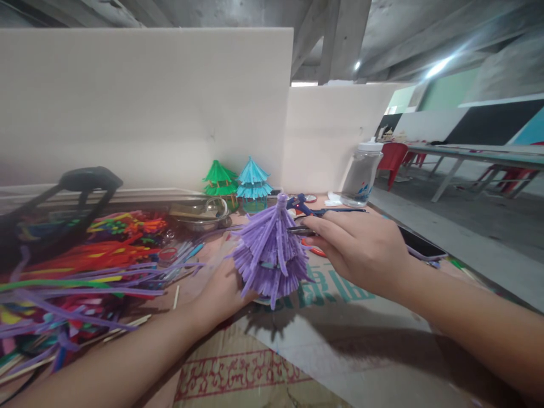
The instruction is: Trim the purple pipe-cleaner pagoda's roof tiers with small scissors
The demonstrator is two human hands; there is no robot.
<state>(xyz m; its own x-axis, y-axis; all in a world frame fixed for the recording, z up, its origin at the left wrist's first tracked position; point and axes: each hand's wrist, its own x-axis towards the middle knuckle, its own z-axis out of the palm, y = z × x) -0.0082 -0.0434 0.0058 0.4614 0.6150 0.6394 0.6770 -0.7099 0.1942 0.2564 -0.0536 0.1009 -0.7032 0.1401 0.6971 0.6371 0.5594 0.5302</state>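
A small two-tiered tower model made of purple pipe cleaners [276, 249], with a pointed roof, stands upright in front of me. My left hand [232, 280] grips it low on its left side, the fingers mostly hidden behind the fringed roof. My right hand [361, 241] is closed on a dark metal-tipped tool [301, 230], whose tip reaches the roof's right side; the palm hides the rest, so its exact kind is unclear. Just below those fingers shows an orange-red curved handle [314, 248]. A blue glue gun [300, 203] lies behind the model.
Green [220, 184] and light-blue pipe-cleaner towers [254, 184] stand by the white partition [144, 102]. Bundled pipe cleaners [97, 255] and a metal bowl [198, 218] are at left. A water bottle [361, 173] and phone [420, 243] are at right.
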